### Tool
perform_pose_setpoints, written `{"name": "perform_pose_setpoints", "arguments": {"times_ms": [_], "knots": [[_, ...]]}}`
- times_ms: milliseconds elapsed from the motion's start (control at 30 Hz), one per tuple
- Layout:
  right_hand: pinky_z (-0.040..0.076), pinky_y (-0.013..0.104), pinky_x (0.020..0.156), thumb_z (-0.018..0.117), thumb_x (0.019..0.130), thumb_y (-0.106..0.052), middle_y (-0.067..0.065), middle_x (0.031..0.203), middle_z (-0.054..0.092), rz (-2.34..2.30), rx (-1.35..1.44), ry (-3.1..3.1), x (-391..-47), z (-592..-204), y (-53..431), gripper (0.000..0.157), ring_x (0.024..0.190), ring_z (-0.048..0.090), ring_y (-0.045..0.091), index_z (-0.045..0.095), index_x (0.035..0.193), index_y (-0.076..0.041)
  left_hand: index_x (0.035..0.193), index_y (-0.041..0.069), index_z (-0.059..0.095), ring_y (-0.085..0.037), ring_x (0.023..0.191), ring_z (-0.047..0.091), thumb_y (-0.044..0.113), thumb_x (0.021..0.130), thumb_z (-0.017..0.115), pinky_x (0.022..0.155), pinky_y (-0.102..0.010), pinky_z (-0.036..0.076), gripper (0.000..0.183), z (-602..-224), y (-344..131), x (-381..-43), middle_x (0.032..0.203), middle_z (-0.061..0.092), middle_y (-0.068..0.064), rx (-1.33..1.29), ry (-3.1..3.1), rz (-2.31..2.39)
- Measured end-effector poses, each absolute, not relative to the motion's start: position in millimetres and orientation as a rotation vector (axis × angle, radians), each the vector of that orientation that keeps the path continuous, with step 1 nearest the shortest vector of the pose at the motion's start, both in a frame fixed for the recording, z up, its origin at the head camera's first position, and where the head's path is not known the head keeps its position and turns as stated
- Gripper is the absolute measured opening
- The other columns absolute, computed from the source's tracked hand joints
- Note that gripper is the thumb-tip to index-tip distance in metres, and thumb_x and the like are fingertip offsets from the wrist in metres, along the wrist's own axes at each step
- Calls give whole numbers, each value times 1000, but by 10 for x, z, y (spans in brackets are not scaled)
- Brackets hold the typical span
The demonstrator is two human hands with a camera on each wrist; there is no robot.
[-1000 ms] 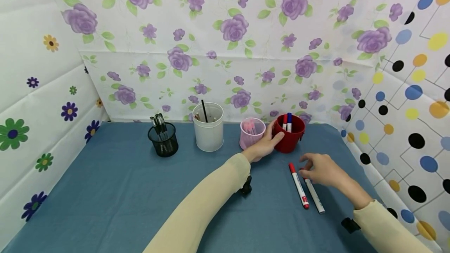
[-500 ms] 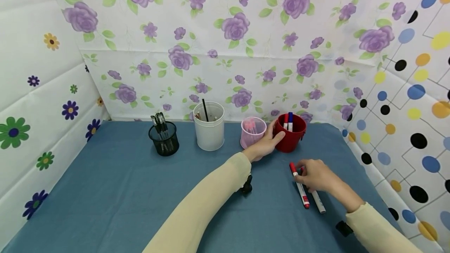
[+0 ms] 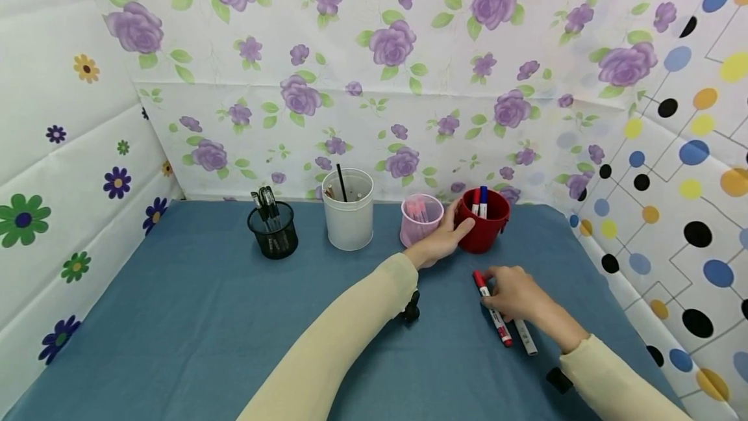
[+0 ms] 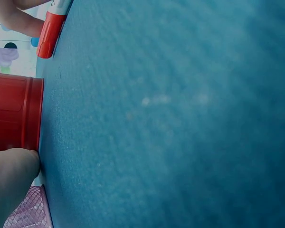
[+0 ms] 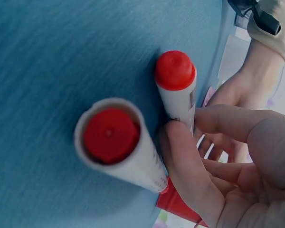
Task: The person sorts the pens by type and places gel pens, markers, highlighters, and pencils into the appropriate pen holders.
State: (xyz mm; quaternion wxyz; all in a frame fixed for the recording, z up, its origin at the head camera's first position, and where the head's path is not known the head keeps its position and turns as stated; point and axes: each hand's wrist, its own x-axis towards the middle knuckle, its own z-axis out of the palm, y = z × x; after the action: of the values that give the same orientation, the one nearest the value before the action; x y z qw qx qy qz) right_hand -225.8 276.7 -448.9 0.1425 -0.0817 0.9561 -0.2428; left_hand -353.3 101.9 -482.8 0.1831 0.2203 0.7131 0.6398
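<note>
My left hand (image 3: 441, 239) holds the left side of a small red bucket (image 3: 484, 236), thumb across its front. A red-capped and a blue-capped marker (image 3: 483, 200) stand in that bucket. In front of it, my right hand (image 3: 517, 294) pinches a red-capped marker (image 3: 498, 325) between thumb and fingers. The right wrist view shows the red end of this marker (image 5: 175, 71) at my fingertips. A second white marker (image 3: 526, 338) lies beside it, partly under my right hand; its near end (image 5: 111, 135) shows a red plug. Its far end is mostly hidden.
Left of the bucket stands a pink mesh cup (image 3: 413, 231) with pink-topped pens. Farther left are a white bucket (image 3: 349, 226) with a black stick and other items, and a black mesh cup (image 3: 277, 242) of pens. All stand on a blue cloth (image 3: 193, 330) before a flowered backdrop.
My right hand has come down and leftward onto the red-capped marker and now pinches it. The marker has shifted slightly left. My left hand stays on the red bucket.
</note>
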Motion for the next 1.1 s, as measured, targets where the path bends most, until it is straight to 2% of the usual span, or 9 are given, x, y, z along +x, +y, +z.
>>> {"name": "perform_pose_setpoints", "arguments": {"times_ms": [200,533,867,1100], "knots": [[61,33,54,78,95,-9,4,78,70,-802,-300,2689,-2270,-4430,2818,52,53,69,18,60,138,12,172,32,5,-21,162,13,51,113,47,132,-47,21,75,-4820,1018,-3532,178,13,-1,614,2004,1803],[65,37,62,75,100,-17,8,88,71,-1054,-285,2574,-2349,-4304,3041,43,66,73,24,63,135,4,172,31,3,-23,163,13,52,113,46,131,-48,23,76,-4844,1021,-3558,177,11,-1,620,1975,1814],[67,46,76,72,104,-23,17,106,70,-1288,-241,2506,-2425,-4118,3294,52,82,77,31,52,146,1,172,29,2,-23,163,11,50,113,46,131,-47,24,77,-4837,1011,-3560,178,9,-1,622,1966,1814],[66,46,81,70,106,-29,23,120,68,-1307,-268,2620,-2557,-4003,3521,59,87,79,28,48,152,0,172,30,1,-22,163,10,50,113,46,131,-47,23,77,-4825,1006,-3553,177,9,-1,626,1957,1812]]}}
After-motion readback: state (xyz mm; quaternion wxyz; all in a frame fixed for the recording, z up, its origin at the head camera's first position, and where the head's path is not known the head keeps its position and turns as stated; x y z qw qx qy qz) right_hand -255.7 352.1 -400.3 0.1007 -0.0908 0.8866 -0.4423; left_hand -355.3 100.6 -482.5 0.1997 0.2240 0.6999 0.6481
